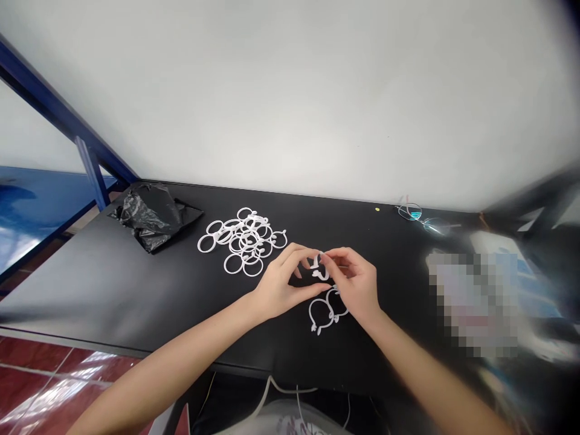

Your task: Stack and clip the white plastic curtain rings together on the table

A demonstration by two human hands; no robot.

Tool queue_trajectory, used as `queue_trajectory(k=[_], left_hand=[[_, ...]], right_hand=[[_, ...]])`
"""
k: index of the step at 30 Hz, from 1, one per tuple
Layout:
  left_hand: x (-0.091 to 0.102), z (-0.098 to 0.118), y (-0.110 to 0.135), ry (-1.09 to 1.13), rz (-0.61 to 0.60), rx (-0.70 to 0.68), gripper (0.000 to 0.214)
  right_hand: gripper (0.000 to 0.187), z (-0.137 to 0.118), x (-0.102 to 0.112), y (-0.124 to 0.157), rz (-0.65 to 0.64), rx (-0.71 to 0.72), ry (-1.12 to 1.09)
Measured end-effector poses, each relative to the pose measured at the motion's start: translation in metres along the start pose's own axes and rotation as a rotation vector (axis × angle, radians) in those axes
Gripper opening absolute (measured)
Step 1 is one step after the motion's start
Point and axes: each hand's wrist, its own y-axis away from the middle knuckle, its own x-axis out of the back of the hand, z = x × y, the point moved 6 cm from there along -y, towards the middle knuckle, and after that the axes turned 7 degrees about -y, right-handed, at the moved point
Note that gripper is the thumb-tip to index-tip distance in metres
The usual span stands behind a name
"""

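My left hand (pixel 290 281) and my right hand (pixel 357 281) meet over the black table, fingertips pinched on a white plastic curtain ring (pixel 321 275). Fingers cover part of that ring, so its full outline is hidden. Just below my hands, two more white rings (pixel 321 327) lie on the table with their ends apart, one partly behind my right hand. To the left of my left hand spreads a loose pile of similar white rings (pixel 234 264), several of them overlapping.
A crumpled black plastic bag (pixel 154 217) lies at the table's (pixel 181 302) back left. Eyeglasses (pixel 410 211) rest near the wall on the right. Beyond my right arm are blurred, pixelated packages (pixel 471 302). A blue metal frame (pixel 58 96) rises at left.
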Motion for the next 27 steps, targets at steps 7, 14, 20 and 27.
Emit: queue_trajectory(k=[7, 14, 20, 27], left_hand=[[-0.002, 0.012, -0.002, -0.042, 0.071, -0.077, 0.027], [-0.001, 0.004, -0.004, 0.099, 0.062, 0.011, 0.023], [0.001, 0.002, -0.002, 0.207, 0.046, 0.006, 0.017], [-0.007, 0.002, -0.004, 0.292, -0.128, 0.127, 0.023]], right_hand=[[0.016, -0.007, -0.015, 0.008, -0.157, 0.094, -0.049], [0.012, -0.015, 0.000, 0.009, -0.071, 0.192, -0.130], [0.010, -0.014, -0.004, 0.011, -0.067, 0.120, -0.187], [0.010, -0.014, -0.004, 0.011, -0.083, 0.125, -0.240]])
